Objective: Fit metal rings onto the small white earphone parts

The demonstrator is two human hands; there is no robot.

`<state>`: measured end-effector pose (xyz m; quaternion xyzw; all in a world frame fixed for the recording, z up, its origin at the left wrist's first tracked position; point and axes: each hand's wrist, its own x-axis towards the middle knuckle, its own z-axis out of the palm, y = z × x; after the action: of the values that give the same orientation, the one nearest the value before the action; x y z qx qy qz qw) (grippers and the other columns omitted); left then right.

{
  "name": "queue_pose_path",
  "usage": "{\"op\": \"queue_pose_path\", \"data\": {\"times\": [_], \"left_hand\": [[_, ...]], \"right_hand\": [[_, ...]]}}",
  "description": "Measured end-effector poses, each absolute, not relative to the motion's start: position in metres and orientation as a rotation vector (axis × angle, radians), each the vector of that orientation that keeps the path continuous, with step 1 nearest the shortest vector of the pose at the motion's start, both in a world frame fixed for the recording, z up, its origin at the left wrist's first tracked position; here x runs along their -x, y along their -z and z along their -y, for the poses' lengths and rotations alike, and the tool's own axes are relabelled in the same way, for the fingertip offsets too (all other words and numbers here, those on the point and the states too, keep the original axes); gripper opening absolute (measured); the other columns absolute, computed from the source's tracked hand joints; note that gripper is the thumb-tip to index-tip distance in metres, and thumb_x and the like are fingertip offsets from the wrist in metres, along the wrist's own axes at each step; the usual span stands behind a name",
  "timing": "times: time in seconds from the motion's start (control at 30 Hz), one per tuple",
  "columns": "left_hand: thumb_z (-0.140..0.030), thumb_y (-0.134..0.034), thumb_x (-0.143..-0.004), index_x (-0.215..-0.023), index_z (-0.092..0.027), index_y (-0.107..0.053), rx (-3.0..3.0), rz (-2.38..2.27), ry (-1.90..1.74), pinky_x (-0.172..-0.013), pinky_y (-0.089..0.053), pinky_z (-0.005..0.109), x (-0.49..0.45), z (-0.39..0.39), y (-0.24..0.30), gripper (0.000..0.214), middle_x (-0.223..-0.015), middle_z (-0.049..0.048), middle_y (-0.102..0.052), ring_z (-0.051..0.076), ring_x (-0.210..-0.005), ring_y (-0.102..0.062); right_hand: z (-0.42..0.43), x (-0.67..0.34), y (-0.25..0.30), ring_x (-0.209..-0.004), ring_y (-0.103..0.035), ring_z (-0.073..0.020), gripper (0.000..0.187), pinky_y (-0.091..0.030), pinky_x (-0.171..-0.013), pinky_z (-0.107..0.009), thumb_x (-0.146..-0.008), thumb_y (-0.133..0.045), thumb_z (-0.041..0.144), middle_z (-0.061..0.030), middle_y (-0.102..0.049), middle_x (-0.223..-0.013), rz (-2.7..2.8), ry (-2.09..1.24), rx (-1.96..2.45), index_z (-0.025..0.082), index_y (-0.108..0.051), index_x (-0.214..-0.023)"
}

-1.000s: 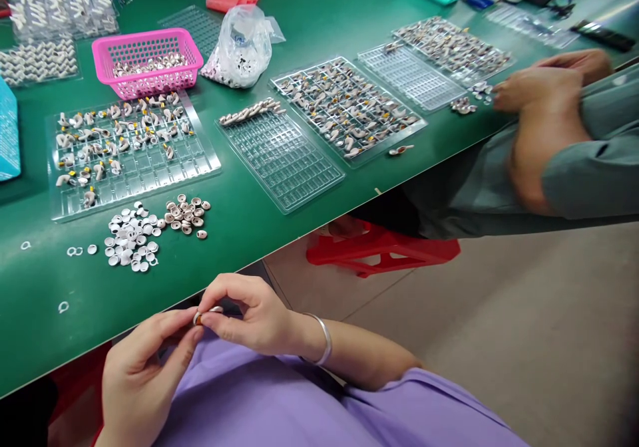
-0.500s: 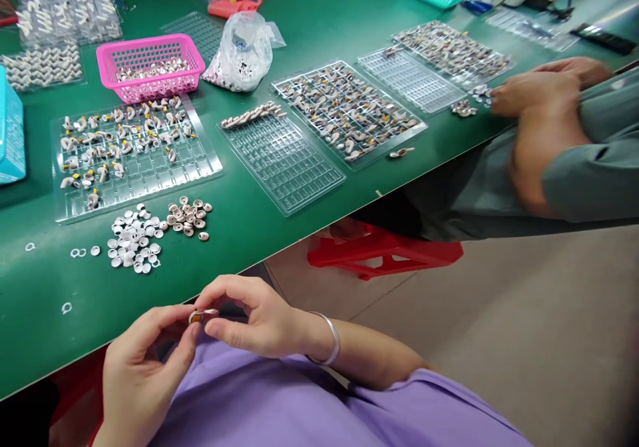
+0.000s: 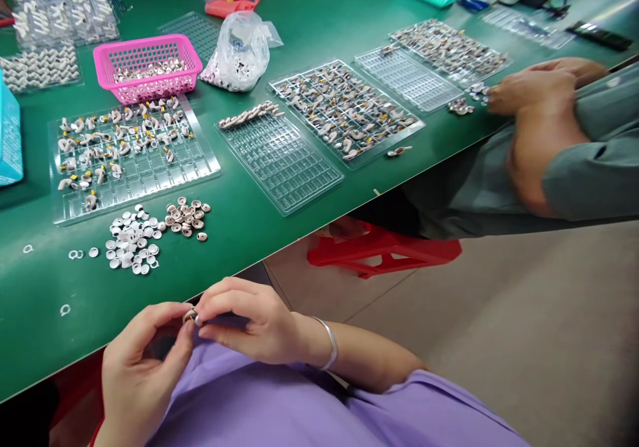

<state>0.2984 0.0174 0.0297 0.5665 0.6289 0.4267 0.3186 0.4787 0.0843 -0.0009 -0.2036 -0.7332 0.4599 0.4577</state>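
Over my lap, just off the table edge, my left hand (image 3: 144, 360) pinches a small beige earbud shell (image 3: 188, 316) between thumb and forefinger. A bit of orange shows inside it. My right hand (image 3: 254, 320) is closed at the shell's right side, thumb and fingertips together on its light-coloured end. Whether a separate part is between those fingertips, I cannot tell. On the table beyond lie a pile of white round caps (image 3: 132, 242) and a smaller pile of beige round caps (image 3: 186, 216). Behind them a clear tray (image 3: 144, 187) holds earbud shells with yellow tabs.
A pink basket (image 3: 147, 94) of small parts stands behind the tray, beside a clear plastic bag (image 3: 242, 51). More clear trays (image 3: 284, 167) lie to the right. A co-worker's hands (image 3: 539, 88) are at the table's right. A red stool (image 3: 384, 251) is below the edge.
My right fingertips have moved left and closed against the shell, covering the stem that stuck out to the right before. The left hand has shifted slightly left.
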Motion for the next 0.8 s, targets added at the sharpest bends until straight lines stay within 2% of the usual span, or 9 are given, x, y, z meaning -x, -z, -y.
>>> {"op": "queue_pose_path", "data": {"times": [0.17,0.33,0.5,0.67,0.8], "left_hand": [[-0.019,-0.075,-0.082,-0.1,-0.027,-0.075,-1.545,-1.602,-1.14,-0.071,-0.06,0.021,-0.297,-0.017,-0.028,0.019,-0.09,-0.0007,-0.077,0.014,-0.075,-0.072],[-0.019,-0.075,-0.083,-0.1,-0.027,-0.076,-1.558,-1.593,-1.149,-0.073,-0.061,0.023,-0.295,-0.016,-0.027,0.02,-0.092,0.0003,-0.078,0.016,-0.079,-0.073],[-0.024,-0.076,-0.083,-0.098,-0.026,-0.078,-1.416,-1.536,-1.144,-0.074,-0.063,0.026,-0.295,-0.017,-0.03,0.016,-0.095,0.0044,-0.077,0.019,-0.084,-0.074],[-0.024,-0.078,-0.081,-0.094,-0.029,-0.08,-1.283,-1.416,-1.131,-0.064,-0.06,0.018,-0.295,-0.023,-0.032,0.014,-0.093,0.0027,-0.067,0.014,-0.078,-0.07],[-0.026,-0.077,-0.083,-0.098,-0.031,-0.081,-1.227,-1.347,-1.124,-0.063,-0.058,0.019,-0.293,-0.025,-0.028,0.016,-0.091,0.0039,-0.065,0.014,-0.079,-0.067]], "right_hand": [[-0.082,-0.48,0.001,-0.092,-0.071,-0.0139,0.009,-0.062,-0.085,-0.024,-0.095,-0.063,0.017,-0.0093,-0.072,-0.1,1.799,-1.055,0.474,0.017,-0.068,-0.102],[-0.085,-0.482,-0.002,-0.089,-0.07,-0.0135,0.007,-0.062,-0.084,-0.023,-0.094,-0.066,0.019,-0.0088,-0.071,-0.097,1.755,-1.141,0.454,0.016,-0.07,-0.098],[-0.092,-0.485,0.001,-0.092,-0.07,-0.0144,0.015,-0.061,-0.083,-0.027,-0.101,-0.053,0.021,-0.0091,-0.072,-0.097,1.709,-1.333,0.515,0.016,-0.067,-0.102],[-0.095,-0.479,0.007,-0.095,-0.067,-0.0143,0.018,-0.059,-0.085,-0.028,-0.095,-0.061,0.02,-0.0092,-0.069,-0.107,1.673,-1.526,0.492,0.015,-0.064,-0.112],[-0.093,-0.475,0.01,-0.095,-0.066,-0.0145,0.021,-0.059,-0.085,-0.027,-0.093,-0.065,0.023,-0.0093,-0.067,-0.107,1.711,-1.49,0.503,0.015,-0.066,-0.113]]}}
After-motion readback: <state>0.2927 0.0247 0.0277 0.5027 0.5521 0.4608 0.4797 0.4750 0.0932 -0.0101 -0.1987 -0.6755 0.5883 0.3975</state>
